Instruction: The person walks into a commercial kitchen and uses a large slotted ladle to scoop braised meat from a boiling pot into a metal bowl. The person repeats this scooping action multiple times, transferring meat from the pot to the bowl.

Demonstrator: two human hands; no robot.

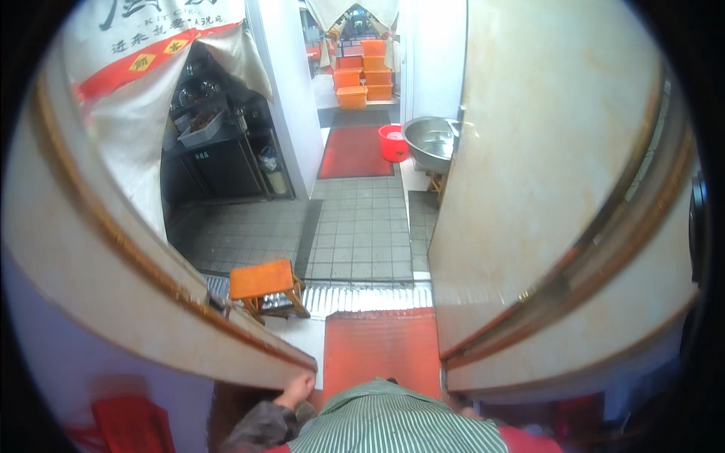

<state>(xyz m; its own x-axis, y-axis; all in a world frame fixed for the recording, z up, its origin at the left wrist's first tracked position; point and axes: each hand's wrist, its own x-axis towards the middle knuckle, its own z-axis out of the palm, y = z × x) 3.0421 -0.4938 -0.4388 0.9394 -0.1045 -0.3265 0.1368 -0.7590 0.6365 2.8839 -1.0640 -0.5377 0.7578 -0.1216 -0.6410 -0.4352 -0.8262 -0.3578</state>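
Note:
My left hand (297,389) is low in the view, in a dark sleeve, beside the lower end of the left door panel (257,343). Its fingers are curled into a fist, and nothing shows in them. Whether it touches the panel I cannot tell. Of my right hand (471,413) only a sliver shows, past the green striped apron (393,423) on my body. Its fingers are hidden. Just ahead of me a red mat (381,347) lies in the doorway.
An orange-topped wooden stool (262,279) stands ahead on the left, by a metal floor grate (362,298). Beyond the tiles lies another red mat (356,151). On its right are a red bucket (393,145) and a steel basin (430,143). Orange crates (364,75) are stacked farther back.

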